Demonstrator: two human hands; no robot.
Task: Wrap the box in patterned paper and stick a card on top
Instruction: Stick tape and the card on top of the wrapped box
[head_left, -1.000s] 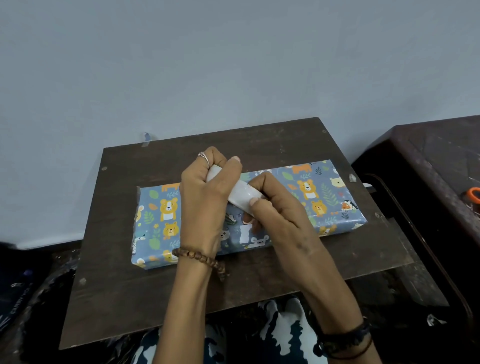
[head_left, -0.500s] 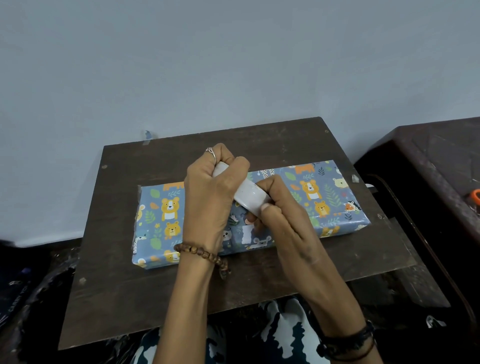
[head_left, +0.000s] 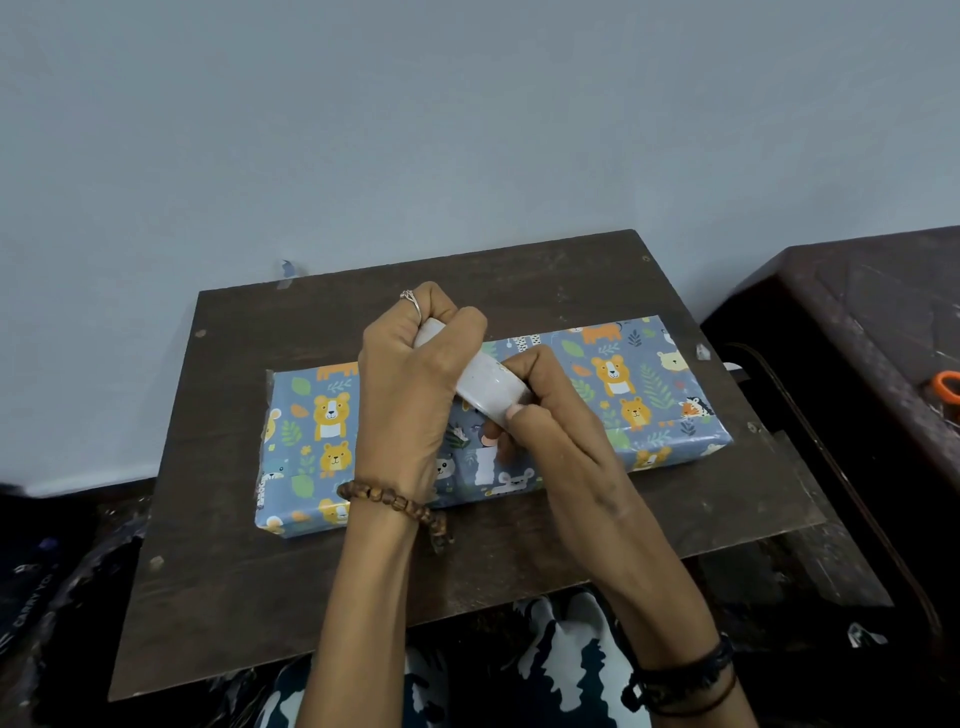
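A flat box wrapped in blue animal-patterned paper (head_left: 618, 384) lies across the dark wooden board (head_left: 249, 561). Above its middle, my left hand (head_left: 410, 395) grips a white tape roll (head_left: 488, 387), fingers curled over its far end. My right hand (head_left: 550, 431) pinches the roll's near edge between thumb and fingertips. Both hands hover just over the box top and hide its centre. No card is visible.
A dark side table (head_left: 862, 322) stands to the right, with an orange scissor handle (head_left: 945, 387) at the frame edge. A grey wall runs behind the board. Patterned cloth on my lap (head_left: 561, 670) shows below the board's front edge.
Both hands with the tape roll have shifted slightly right and away from me; the right thumb has moved along the roll's edge. The box has not moved.
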